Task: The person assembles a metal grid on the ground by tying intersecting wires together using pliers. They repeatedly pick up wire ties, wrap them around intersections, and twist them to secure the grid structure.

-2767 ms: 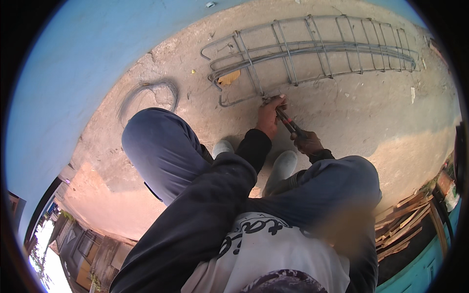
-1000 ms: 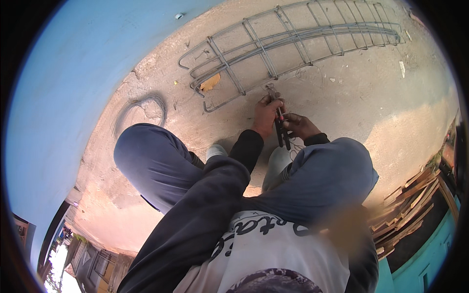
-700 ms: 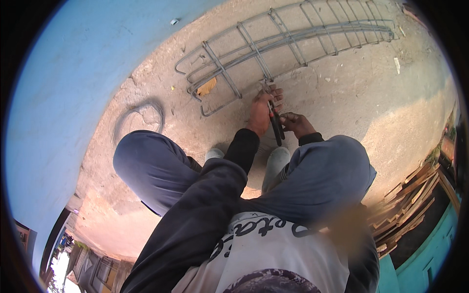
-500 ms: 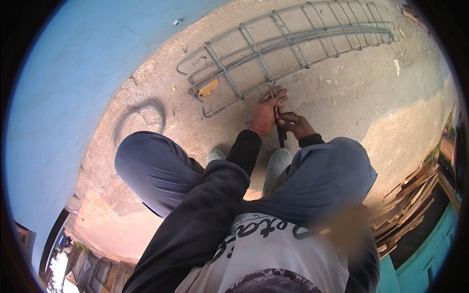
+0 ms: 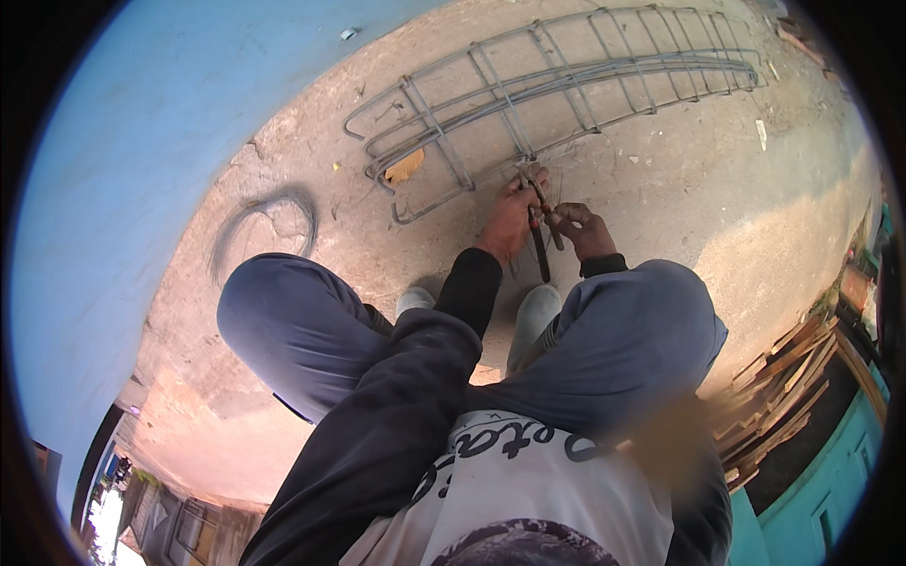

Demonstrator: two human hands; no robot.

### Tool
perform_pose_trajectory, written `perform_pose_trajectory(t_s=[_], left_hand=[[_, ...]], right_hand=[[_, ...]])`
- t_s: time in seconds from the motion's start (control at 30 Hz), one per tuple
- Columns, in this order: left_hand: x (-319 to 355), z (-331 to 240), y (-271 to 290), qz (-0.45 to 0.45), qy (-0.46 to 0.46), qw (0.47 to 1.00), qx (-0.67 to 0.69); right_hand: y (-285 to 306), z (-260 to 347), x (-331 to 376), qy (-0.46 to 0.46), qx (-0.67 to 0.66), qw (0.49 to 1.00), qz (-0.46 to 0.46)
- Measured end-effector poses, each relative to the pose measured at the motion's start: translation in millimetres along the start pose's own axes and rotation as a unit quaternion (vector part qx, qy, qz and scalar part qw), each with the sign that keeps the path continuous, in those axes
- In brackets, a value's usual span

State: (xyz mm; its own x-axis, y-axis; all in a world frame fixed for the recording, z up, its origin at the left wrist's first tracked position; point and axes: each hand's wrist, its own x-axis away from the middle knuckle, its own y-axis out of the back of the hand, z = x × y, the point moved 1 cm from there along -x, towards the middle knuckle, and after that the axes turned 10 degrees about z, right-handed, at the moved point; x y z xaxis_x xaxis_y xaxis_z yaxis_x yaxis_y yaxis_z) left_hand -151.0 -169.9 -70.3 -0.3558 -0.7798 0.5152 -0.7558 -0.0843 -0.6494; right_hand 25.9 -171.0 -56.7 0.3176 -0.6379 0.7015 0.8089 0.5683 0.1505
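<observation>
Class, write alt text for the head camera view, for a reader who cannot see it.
A squatting person's left hand and right hand work pliers at a joint of a long steel rebar cage lying on the concrete ground. A wire coil lies to the left beside a blue wall; wooden planks are stacked at right.

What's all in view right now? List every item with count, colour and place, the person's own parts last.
rebar cage: one, grey, lying on the concrete ground at top centre.
pliers: one, dark handles, at the cage's near edge between the two hands.
wire coil: one, dark grey, on the ground at left, by the wall.
yellowish scrap: one, on the ground inside the cage's left end.
blue wall: one, along the left side.
wooden planks: a stack, brown, at the right edge.
shoes: two, grey, between the knees.
left hand: on the cage's near bar, beside the pliers.
right hand: on the pliers' handles.
</observation>
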Motion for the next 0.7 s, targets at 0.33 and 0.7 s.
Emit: perform_pose_trajectory(t_s=[0.33,0.7], left_hand=[[-18,23,2,-0.018,-0.174,0.98,-0.092],[13,-23,-25,-0.1,0.157,0.955,-0.23]], right_hand=[[43,48,50,-0.106,-0.291,0.928,0.207],[148,172,52,0.053,-0.058,0.994,-0.08]])
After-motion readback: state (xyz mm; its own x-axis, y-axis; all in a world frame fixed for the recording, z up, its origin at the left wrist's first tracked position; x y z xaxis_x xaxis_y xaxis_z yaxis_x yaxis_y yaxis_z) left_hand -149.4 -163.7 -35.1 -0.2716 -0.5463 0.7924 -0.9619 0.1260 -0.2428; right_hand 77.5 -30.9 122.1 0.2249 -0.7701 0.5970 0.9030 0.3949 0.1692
